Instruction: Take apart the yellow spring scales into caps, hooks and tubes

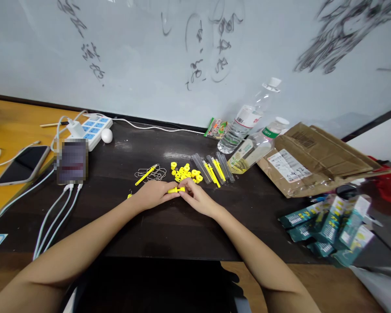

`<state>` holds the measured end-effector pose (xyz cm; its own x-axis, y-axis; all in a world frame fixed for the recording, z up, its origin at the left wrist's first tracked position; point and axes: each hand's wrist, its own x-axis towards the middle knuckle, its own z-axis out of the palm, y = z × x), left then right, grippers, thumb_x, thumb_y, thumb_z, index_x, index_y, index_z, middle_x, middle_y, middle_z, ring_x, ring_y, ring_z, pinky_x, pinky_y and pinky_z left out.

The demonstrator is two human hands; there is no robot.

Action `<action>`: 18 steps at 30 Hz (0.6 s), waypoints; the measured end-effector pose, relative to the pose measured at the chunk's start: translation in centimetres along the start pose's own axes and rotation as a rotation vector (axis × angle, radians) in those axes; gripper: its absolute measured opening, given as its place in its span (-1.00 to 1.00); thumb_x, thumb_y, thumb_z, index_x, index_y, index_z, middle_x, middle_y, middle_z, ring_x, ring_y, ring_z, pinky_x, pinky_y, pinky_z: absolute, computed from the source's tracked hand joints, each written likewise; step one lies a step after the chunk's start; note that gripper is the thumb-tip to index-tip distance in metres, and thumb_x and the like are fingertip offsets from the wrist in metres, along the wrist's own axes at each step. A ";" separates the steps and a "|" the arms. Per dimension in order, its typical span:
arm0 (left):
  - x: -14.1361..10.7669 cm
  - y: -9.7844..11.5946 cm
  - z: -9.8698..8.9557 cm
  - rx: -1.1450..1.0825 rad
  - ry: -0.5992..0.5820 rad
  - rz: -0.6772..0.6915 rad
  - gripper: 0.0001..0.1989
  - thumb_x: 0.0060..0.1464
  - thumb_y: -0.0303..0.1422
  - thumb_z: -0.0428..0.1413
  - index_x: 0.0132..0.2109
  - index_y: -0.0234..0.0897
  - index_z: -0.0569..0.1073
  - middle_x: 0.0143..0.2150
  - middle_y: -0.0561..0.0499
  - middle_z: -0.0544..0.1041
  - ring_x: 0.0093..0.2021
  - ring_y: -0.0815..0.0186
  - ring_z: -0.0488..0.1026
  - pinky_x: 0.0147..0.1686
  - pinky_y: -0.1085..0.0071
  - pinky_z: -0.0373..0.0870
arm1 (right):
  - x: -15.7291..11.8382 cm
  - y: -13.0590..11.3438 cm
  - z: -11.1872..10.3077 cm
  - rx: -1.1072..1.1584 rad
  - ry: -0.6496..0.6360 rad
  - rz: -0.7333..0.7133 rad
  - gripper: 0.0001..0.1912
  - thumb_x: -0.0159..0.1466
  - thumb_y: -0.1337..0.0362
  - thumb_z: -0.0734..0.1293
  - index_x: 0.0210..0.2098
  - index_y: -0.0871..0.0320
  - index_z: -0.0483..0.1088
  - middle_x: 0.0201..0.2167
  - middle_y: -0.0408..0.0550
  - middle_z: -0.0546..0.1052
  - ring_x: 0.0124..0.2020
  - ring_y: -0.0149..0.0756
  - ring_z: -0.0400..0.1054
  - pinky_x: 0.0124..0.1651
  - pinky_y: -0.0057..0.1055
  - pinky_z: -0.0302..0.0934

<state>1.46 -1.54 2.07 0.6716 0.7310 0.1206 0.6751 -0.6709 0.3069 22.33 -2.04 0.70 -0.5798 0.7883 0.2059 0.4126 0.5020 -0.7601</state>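
Note:
A small yellow plastic part (175, 190) is pinched between my left hand (151, 194) and my right hand (198, 200), close above the dark table. The fingertips of both hands close on its two ends. Just beyond my hands lies a pile of small yellow caps (184, 172). To its right are several clear plastic tubes (226, 167) and yellow sticks (217, 169). Bent metal wire pieces (158, 173) lie beyond my left hand, with a yellow stick (145, 176) across them. A small yellow piece (129, 196) rests beside my left wrist.
Two plastic bottles (237, 130) and a snack packet (216, 128) stand toward the whiteboard (133, 56). A brown parcel (299, 156) and several green boxes (329, 221) sit at right. At left are a power strip (96, 130), a phone (22, 164) and white cables (54, 221).

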 end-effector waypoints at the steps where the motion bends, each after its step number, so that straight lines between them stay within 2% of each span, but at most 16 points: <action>1: 0.0 0.0 0.3 0.025 0.018 0.006 -0.57 0.27 -0.04 -0.20 -0.08 -0.22 0.39 -0.31 0.02 0.53 -0.36 0.31 0.47 -0.41 0.51 0.20 | 0.0 -0.1 0.1 0.012 0.033 0.024 -0.85 0.35 0.19 0.14 -0.15 0.11 0.17 -0.41 -0.18 0.33 -0.44 -0.39 0.21 -0.33 -0.44 0.09; 3: 0.0 -0.1 0.9 0.095 0.060 0.020 -0.56 0.26 -0.01 -0.19 -0.08 -0.21 0.39 -0.29 0.02 0.54 -0.34 0.31 0.48 -0.43 0.51 0.19 | 0.1 -0.2 0.2 0.012 0.087 0.087 -0.85 0.35 0.16 0.14 -0.21 0.11 0.19 -0.47 -0.21 0.33 -0.48 -0.41 0.20 -0.35 -0.45 0.07; 5: 0.0 -0.2 1.6 0.169 0.094 0.034 -0.54 0.25 0.00 -0.20 -0.06 -0.21 0.40 -0.29 0.01 0.54 -0.34 0.30 0.48 -0.47 0.52 0.17 | 0.2 -0.3 0.4 -0.009 0.093 0.129 -0.78 0.34 0.13 0.15 -0.35 0.12 0.20 -0.56 -0.25 0.28 -0.53 -0.43 0.16 -0.38 -0.46 0.04; 8: 0.0 -0.2 2.0 0.201 0.133 0.028 -0.54 0.25 0.00 -0.20 -0.02 -0.19 0.39 -0.29 0.00 0.54 -0.35 0.31 0.48 -0.47 0.52 0.17 | 0.3 -0.3 0.5 0.019 0.066 0.110 -0.68 0.34 0.12 0.15 -0.50 0.14 0.15 -0.61 -0.25 0.24 -0.54 -0.44 0.14 -0.39 -0.46 0.03; 10: 0.0 -0.2 1.8 0.173 0.135 0.013 -0.55 0.25 -0.01 -0.20 -0.01 -0.18 0.39 -0.29 0.00 0.54 -0.34 0.31 0.48 -0.46 0.52 0.18 | 0.4 -0.2 0.5 0.086 0.072 0.086 -0.70 0.34 0.14 0.15 -0.48 0.14 0.16 -0.60 -0.25 0.25 -0.53 -0.45 0.14 -0.38 -0.46 0.04; 15: 0.1 -0.2 0.6 0.011 0.018 -0.028 -0.58 0.26 -0.03 -0.18 -0.05 -0.18 0.39 -0.31 0.02 0.54 -0.33 0.29 0.49 -0.41 0.51 0.20 | 0.4 0.2 0.3 0.236 0.056 0.110 -0.82 0.30 0.15 0.21 -0.34 0.12 0.19 -0.54 -0.25 0.27 -0.52 -0.45 0.15 -0.42 -0.48 0.05; 18: 0.1 -0.3 0.4 -0.068 -0.008 -0.024 -0.59 0.26 -0.03 -0.17 -0.07 -0.19 0.40 -0.32 0.02 0.54 -0.33 0.28 0.48 -0.39 0.49 0.21 | 0.3 0.4 0.1 0.282 0.028 0.106 -0.84 0.26 0.18 0.26 -0.27 0.12 0.20 -0.49 -0.24 0.26 -0.50 -0.45 0.16 -0.44 -0.49 0.08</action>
<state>1.45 -1.28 1.59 0.6579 0.7458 0.1045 0.6693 -0.6427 0.3729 22.21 -1.64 0.36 -0.5227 0.8424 0.1306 0.2560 0.3013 -0.9185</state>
